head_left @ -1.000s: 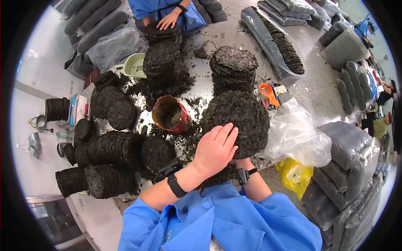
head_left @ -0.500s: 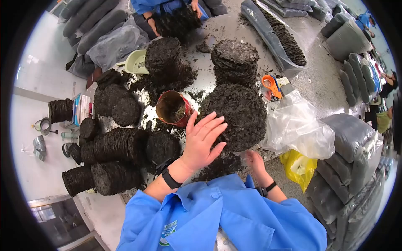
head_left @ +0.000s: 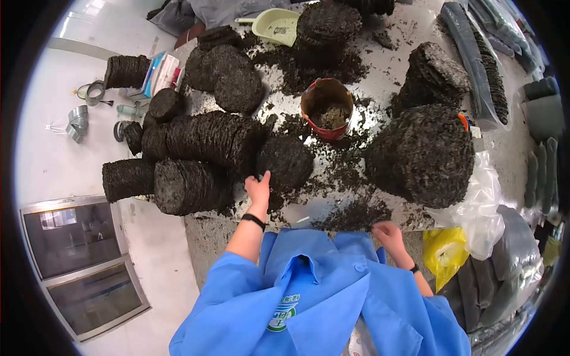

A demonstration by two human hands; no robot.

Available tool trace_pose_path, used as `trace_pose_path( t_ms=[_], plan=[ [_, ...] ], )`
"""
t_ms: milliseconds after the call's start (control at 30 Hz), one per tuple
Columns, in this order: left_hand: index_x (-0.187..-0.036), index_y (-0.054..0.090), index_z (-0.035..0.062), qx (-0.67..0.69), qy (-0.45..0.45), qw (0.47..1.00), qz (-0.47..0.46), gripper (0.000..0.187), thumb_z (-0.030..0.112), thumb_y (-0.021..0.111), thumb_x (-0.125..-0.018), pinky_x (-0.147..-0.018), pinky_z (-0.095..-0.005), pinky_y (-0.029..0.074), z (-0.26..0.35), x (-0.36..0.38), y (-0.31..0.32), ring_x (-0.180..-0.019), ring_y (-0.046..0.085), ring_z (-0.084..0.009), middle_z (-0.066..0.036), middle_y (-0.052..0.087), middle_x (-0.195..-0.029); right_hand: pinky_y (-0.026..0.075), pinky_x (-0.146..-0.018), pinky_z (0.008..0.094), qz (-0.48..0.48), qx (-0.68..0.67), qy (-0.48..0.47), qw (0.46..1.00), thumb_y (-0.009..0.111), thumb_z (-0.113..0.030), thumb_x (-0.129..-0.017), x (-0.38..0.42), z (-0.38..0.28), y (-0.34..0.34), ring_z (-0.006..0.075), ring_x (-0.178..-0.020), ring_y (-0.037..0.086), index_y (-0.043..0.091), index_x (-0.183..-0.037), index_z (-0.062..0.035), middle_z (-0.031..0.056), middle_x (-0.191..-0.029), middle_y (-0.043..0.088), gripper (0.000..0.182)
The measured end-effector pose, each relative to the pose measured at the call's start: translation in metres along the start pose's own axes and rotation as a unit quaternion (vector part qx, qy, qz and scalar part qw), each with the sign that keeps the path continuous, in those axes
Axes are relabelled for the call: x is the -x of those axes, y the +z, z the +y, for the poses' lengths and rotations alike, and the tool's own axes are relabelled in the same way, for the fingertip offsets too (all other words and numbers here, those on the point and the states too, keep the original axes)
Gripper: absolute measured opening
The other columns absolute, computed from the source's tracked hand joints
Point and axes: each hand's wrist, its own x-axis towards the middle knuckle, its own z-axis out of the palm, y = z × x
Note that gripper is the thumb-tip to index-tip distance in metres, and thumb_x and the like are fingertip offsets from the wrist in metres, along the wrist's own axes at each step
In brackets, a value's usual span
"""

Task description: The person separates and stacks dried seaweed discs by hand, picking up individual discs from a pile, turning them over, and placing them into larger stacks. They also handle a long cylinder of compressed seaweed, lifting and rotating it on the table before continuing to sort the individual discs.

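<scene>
My left hand (head_left: 257,187) is at the near edge of a dark round cake (head_left: 286,163) that looks like dried seaweed, at the right end of a row lying on its side. Its thumb is apart from the fingers, whose tips are partly hidden against the dark material. By the table's front edge is my right hand (head_left: 389,234), fingers curled together and nothing visible in them. Dark crumbs (head_left: 353,213) are scattered just beyond it. A tall stack of the same cakes (head_left: 424,157) stands to the right, touched by neither hand.
A red tub (head_left: 326,110) stands mid-table among loose crumbs. Further back are a pale green dustpan (head_left: 278,26) and another stack (head_left: 328,26). More rows (head_left: 190,187) lie at left. Clear plastic bags (head_left: 478,199) and a yellow bag (head_left: 445,249) hang over the right edge.
My left hand has left the tall stack and moved left to the row of cakes. My right hand stays near the table edge. The view has swung left and down.
</scene>
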Motion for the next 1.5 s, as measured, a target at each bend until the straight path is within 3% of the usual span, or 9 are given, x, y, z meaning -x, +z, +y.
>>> trace_pose_path(
  t_ms=[200, 467, 700, 800, 933, 1067, 1200, 1333, 1500],
  plan=[
    [-0.134, 0.051, -0.01, -0.113, 0.063, 0.986, -0.102, 0.093, 0.043, 0.09, -0.069, -0.103, -0.0476, 0.047, 0.019, -0.006, 0.013, -0.122, 0.055, -0.043, -0.027, 0.057, -0.13, 0.056, -0.088, 0.0344, -0.083, 0.128, -0.228, 0.962, 0.072, -0.005, -0.085, -0.104, -0.084, 0.161, 0.0244, -0.102, 0.068, 0.067, -0.112, -0.0018, 0.012, -0.113, 0.068, 0.027],
    [-0.135, 0.051, -0.0006, -0.076, 0.253, 0.957, -0.12, 0.073, 0.027, 0.085, -0.076, -0.101, -0.0487, 0.045, -0.003, 0.016, -0.061, -0.119, 0.052, -0.0398, -0.019, 0.052, -0.127, 0.009, -0.123, 0.0595, -0.042, 0.491, -0.266, 0.828, 0.09, -0.048, -0.058, -0.123, -0.101, 0.308, 0.0469, -0.152, 0.011, 0.025, -0.158, -0.0098, 0.0299, -0.162, 0.015, 0.126],
    [-0.127, 0.064, 0.0036, 0.199, 0.233, 0.909, -0.282, 0.028, 0.015, 0.055, -0.102, -0.102, -0.0352, 0.043, -0.019, -0.008, -0.082, -0.119, 0.051, -0.0252, -0.012, 0.055, -0.121, 0.014, -0.124, 0.0562, 0.002, 0.329, -0.283, 0.901, 0.089, -0.031, -0.066, -0.112, -0.096, 0.309, 0.0438, -0.152, 0.018, 0.027, -0.156, -0.0067, 0.0277, -0.162, 0.021, 0.112],
    [-0.115, 0.062, -0.0018, 0.288, 0.009, 0.921, -0.262, 0.028, 0.012, 0.071, -0.093, -0.091, -0.0306, 0.048, -0.02, -0.01, -0.064, -0.098, 0.059, -0.0164, -0.008, 0.059, -0.111, 0.036, -0.117, 0.0418, 0.0, 0.135, -0.294, 0.946, 0.068, -0.01, -0.087, -0.104, -0.096, 0.284, 0.0335, -0.139, 0.048, 0.05, -0.143, -0.0034, 0.0191, -0.147, 0.052, 0.059],
    [-0.113, 0.059, -0.0024, 0.128, 0.053, 0.956, -0.26, 0.033, 0.009, 0.077, -0.087, -0.083, -0.027, 0.049, -0.019, -0.019, -0.051, -0.085, 0.059, -0.0124, -0.005, 0.062, -0.099, 0.047, -0.104, 0.0339, 0.139, 0.108, -0.294, 0.94, 0.058, -0.006, -0.097, -0.085, -0.103, 0.247, 0.0244, -0.122, 0.061, 0.056, -0.136, -0.0034, 0.0126, -0.132, 0.066, 0.039],
    [-0.116, 0.057, -0.0003, 0.229, 0.006, 0.918, -0.323, 0.03, 0.007, 0.072, -0.091, -0.078, -0.0263, 0.05, -0.036, -0.019, -0.046, -0.086, 0.06, -0.0118, -0.004, 0.064, -0.097, 0.053, -0.089, 0.03, 0.321, -0.303, -0.031, 0.897, 0.057, -0.017, -0.103, -0.089, -0.064, 0.169, 0.0166, -0.103, 0.062, 0.05, -0.14, -0.0006, 0.0061, -0.118, 0.066, 0.041],
    [-0.119, 0.055, 0.0009, 0.315, -0.138, 0.858, -0.382, 0.027, 0.008, 0.065, -0.096, -0.072, -0.0271, 0.052, -0.029, -0.014, -0.09, -0.092, 0.063, -0.0117, -0.004, 0.066, -0.107, 0.041, -0.109, 0.0401, 0.409, 0.172, -0.12, 0.888, 0.079, -0.031, -0.086, -0.089, -0.013, 0.161, 0.0298, -0.129, 0.051, 0.039, -0.149, -0.0026, 0.0118, -0.135, 0.058, 0.079],
    [-0.121, 0.054, 0.0071, 0.276, -0.125, 0.871, -0.386, 0.028, 0.016, 0.065, -0.097, -0.062, -0.0249, 0.048, 0.023, 0.02, -0.121, -0.083, 0.062, -0.0078, 0.0, 0.067, -0.1, 0.023, -0.122, 0.0516, 0.088, 0.398, -0.318, 0.856, 0.082, -0.015, -0.069, -0.037, -0.108, 0.243, 0.0378, -0.144, 0.038, 0.043, -0.149, -0.008, 0.0164, -0.148, 0.049, 0.089],
    [-0.114, 0.056, 0.0038, 0.354, 0.024, 0.834, -0.422, 0.027, 0.026, 0.064, -0.101, -0.082, -0.0297, 0.055, 0.017, 0.019, -0.089, -0.091, 0.066, -0.0159, -0.007, 0.068, -0.106, 0.053, -0.098, 0.0381, 0.238, 0.117, -0.315, 0.911, 0.066, 0.001, -0.083, -0.06, -0.104, 0.229, 0.0286, -0.11, 0.069, 0.069, -0.116, 0.0008, 0.0134, -0.114, 0.073, 0.033]
  ],
)
